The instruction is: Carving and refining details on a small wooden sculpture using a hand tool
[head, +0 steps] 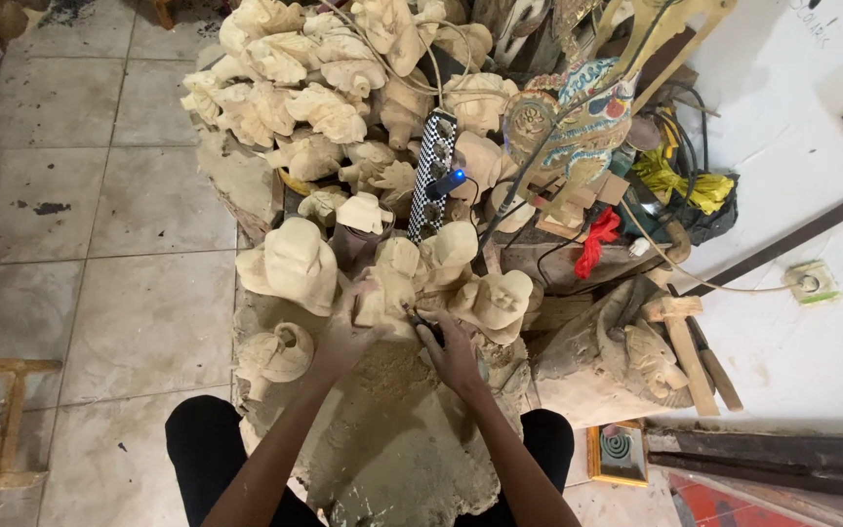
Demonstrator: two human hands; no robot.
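Observation:
My left hand (341,337) grips a small pale wooden carving (384,293) and holds it on a sawdust-covered work block (392,429). My right hand (454,349) holds a dark carving tool (423,327) whose tip touches that carving. Unfinished pale wooden figures surround the two hands: a large one (293,263) to the left, another (495,301) to the right, and a round one (277,353) at the block's left edge.
A heap of carved pale wooden pieces (314,88) fills the far side. A checkered power strip (433,171) with a blue plug lies among them. A painted figure (568,127), red cloth (597,239), wooden mallet (680,342) and cables sit right. Tiled floor (70,195) lies left.

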